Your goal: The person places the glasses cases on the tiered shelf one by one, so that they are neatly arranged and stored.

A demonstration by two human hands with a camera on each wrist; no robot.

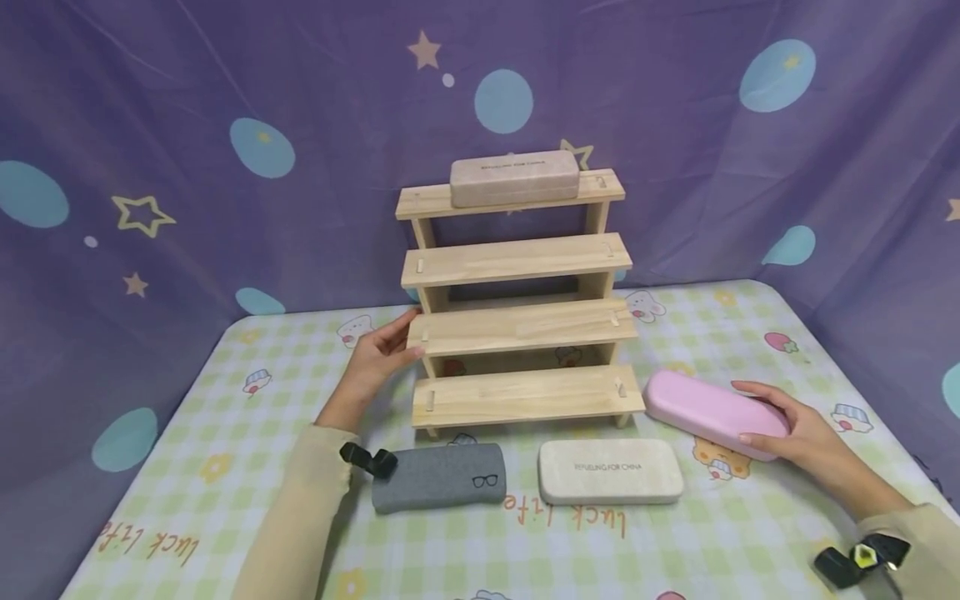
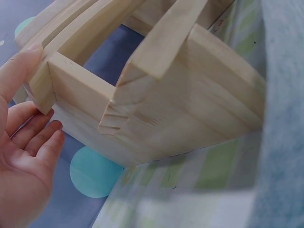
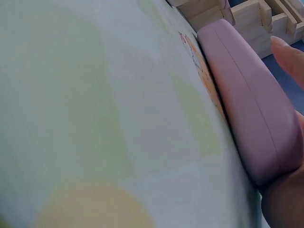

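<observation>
A stepped wooden display rack [image 1: 517,327] with several shelves stands on the table. My left hand [image 1: 375,358] holds the left end of its second-lowest shelf. In the left wrist view the thumb [image 2: 33,54] lies on the board, and the other fingers curl by its lower corner. At the right, a pink glasses case [image 1: 708,408] lies slanted beside the rack. My right hand [image 1: 798,429] grips its right end, thumb on the near side and fingers on the far side. In the right wrist view the pink case [image 3: 251,104] lies along the tablecloth.
A beige glasses case [image 1: 514,182] sits on the top shelf. In front of the rack lie a grey glasses case [image 1: 441,478], by the left wrist, and a white one [image 1: 611,472]. A checked tablecloth [image 1: 247,467] covers the table; a purple curtain [image 1: 337,83] hangs behind.
</observation>
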